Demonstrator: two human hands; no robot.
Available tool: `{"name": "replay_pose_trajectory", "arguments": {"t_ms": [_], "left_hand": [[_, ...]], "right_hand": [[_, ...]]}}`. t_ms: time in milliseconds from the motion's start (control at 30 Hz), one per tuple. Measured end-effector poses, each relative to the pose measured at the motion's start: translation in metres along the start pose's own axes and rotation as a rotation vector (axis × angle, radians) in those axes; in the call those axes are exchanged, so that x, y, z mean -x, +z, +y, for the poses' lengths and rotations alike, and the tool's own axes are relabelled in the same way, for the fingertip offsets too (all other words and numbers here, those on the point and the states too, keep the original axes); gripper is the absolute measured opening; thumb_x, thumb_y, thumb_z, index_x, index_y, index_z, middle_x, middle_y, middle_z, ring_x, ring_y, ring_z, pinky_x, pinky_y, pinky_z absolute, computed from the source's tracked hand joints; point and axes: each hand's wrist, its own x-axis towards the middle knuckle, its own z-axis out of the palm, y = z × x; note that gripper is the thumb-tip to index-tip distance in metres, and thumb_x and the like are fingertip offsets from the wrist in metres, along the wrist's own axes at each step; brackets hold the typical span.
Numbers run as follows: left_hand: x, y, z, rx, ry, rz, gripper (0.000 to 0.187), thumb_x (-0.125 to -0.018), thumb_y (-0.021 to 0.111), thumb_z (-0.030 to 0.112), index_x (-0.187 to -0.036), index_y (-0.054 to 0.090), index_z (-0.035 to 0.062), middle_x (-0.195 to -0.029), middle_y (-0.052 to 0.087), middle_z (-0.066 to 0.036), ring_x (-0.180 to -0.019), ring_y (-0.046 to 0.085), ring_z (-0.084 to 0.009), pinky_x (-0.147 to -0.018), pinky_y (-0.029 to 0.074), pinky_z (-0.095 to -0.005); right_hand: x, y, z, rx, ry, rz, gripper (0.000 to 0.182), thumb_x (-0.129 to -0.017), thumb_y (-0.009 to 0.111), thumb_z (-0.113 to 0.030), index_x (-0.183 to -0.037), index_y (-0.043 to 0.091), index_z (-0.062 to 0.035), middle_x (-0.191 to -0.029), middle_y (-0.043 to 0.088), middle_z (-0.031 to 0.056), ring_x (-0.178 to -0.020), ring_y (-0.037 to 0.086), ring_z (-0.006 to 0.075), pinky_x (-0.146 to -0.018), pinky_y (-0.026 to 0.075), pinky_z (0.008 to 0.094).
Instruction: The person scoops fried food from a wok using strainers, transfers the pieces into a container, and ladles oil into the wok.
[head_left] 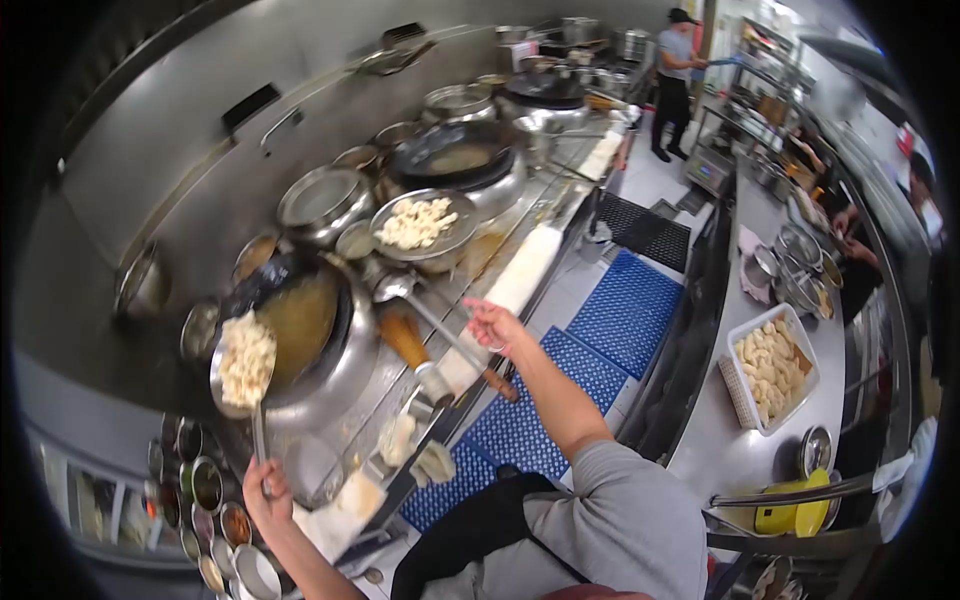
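My left hand (268, 487) is closed round the handle of a long-handled metal scoop (259, 428). Pale, lumpy chunks (247, 360) heap its bowl, which is tilted at the near-left rim of a wok (342, 335). Yellowish liquid (298, 325) fills the wok's bottom. My right hand (492, 326) is empty, index finger stretched out, above the stove's front edge. Close to it lies a metal ladle (395, 287) with a wooden handle end. More pale chunks (417, 222) rest in a round strainer (462, 232) beyond the wok. A bamboo brush (403, 340) lies between wok and ladle.
A second wok (450, 155) stands farther along the range. Small containers (208, 482) cluster at lower left. Across the aisle, a counter (700, 430) bears a white basket (742, 392) of pale pieces. Blue mats (625, 300) cover the floor. A person (677, 80) stands at the far end; others are at right.
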Motion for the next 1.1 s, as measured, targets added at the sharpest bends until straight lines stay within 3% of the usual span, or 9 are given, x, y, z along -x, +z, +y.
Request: {"name": "replay_pose_trajectory", "arguments": {"t_ms": [200,333,500,567,700,767,967,1000,1100], "left_hand": [[-0.012,0.027,-0.011,-0.027,0.015,0.06,0.031,-0.077,0.054,-0.006,-0.105,0.043,-0.0011,-0.08,0.055,-0.015,-0.051,0.049,-0.0124,-0.035,0.04,-0.02],[-0.018,0.031,-0.011,-0.043,-0.014,0.026,0.031,-0.077,0.055,-0.006,-0.105,0.043,-0.0012,-0.08,0.056,-0.016,-0.051,0.05,-0.0124,-0.035,0.041,-0.0198],[-0.031,0.027,0.0,-0.067,-0.037,0.0,0.029,-0.079,0.055,-0.006,-0.103,0.042,-0.0007,-0.08,0.056,-0.015,-0.051,0.05,-0.0124,-0.035,0.041,-0.02],[-0.035,0.023,0.005,-0.05,-0.06,-0.027,0.028,-0.079,0.055,-0.007,-0.103,0.041,-0.0005,-0.079,0.055,-0.015,-0.051,0.05,-0.0125,-0.035,0.04,-0.0203],[-0.042,0.01,0.014,-0.086,-0.09,-0.052,0.027,-0.08,0.054,-0.005,-0.104,0.041,-0.0011,-0.08,0.054,-0.015,-0.053,0.049,-0.0115,-0.036,0.04,-0.0196],[-0.05,0.002,0.016,-0.107,-0.09,-0.073,0.025,-0.081,0.053,-0.005,-0.103,0.041,-0.0014,-0.08,0.054,-0.014,-0.053,0.048,-0.011,-0.036,0.04,-0.0192],[-0.068,-0.015,0.026,-0.074,-0.167,-0.144,0.017,-0.082,0.052,-0.005,-0.095,0.041,-0.0036,-0.081,0.053,-0.016,-0.054,0.048,-0.012,-0.038,0.039,-0.0205],[-0.068,-0.011,0.029,-0.102,-0.186,-0.078,0.018,-0.082,0.052,-0.006,-0.097,0.042,-0.0032,-0.081,0.052,-0.014,-0.054,0.046,-0.0115,-0.038,0.037,-0.0197],[-0.072,-0.016,0.039,-0.119,-0.208,-0.136,0.015,-0.083,0.053,-0.004,-0.095,0.043,-0.0036,-0.083,0.053,-0.015,-0.056,0.047,-0.0117,-0.038,0.039,-0.0197]], "right_hand": [[0.013,-0.008,-0.017,0.182,0.091,0.103,0.032,-0.096,0.052,-0.023,-0.126,0.05,-0.0129,-0.082,0.065,0.0124,-0.06,0.063,0.018,-0.051,0.053,0.029],[0.055,-0.021,-0.011,0.166,0.077,0.257,0.045,-0.092,0.056,-0.042,-0.124,0.051,-0.0109,-0.088,0.065,0.0145,-0.071,0.065,0.0228,-0.061,0.054,0.0348],[0.162,-0.053,0.004,0.42,-0.077,0.728,0.041,-0.09,0.058,-0.04,-0.117,0.059,-0.0078,-0.09,0.066,0.013,-0.072,0.066,0.0211,-0.059,0.053,0.0329],[0.212,-0.079,0.014,0.923,-0.212,0.929,0.036,-0.089,0.059,-0.033,-0.111,0.063,-0.005,-0.091,0.067,0.0152,-0.069,0.066,0.0265,-0.06,0.053,0.0347],[0.316,-0.09,0.038,1.833,-0.335,1.211,0.032,-0.082,0.065,-0.025,-0.106,0.066,-0.0046,-0.096,0.064,0.0192,-0.089,0.06,0.0368,-0.079,0.048,0.0451],[0.356,-0.061,0.047,1.994,-0.095,1.257,0.026,-0.079,0.067,-0.022,-0.099,0.066,-0.0049,-0.094,0.063,0.0168,-0.094,0.057,0.0343,-0.08,0.046,0.0452],[0.416,-0.069,0.097,2.227,-0.352,1.121,0.013,-0.071,0.061,-0.009,-0.083,0.061,-0.0053,-0.084,0.058,0.0123,-0.088,0.055,0.0306,-0.082,0.044,0.0402],[0.419,-0.075,0.101,2.277,-0.323,1.088,0.02,-0.075,0.064,-0.012,-0.093,0.062,-0.0053,-0.084,0.058,0.0123,-0.088,0.055,0.0311,-0.081,0.045,0.0415],[0.42,-0.078,0.101,2.276,-0.281,1.095,0.016,-0.076,0.062,-0.012,-0.09,0.062,-0.0051,-0.083,0.058,0.0119,-0.087,0.055,0.0306,-0.081,0.045,0.0414]]}}
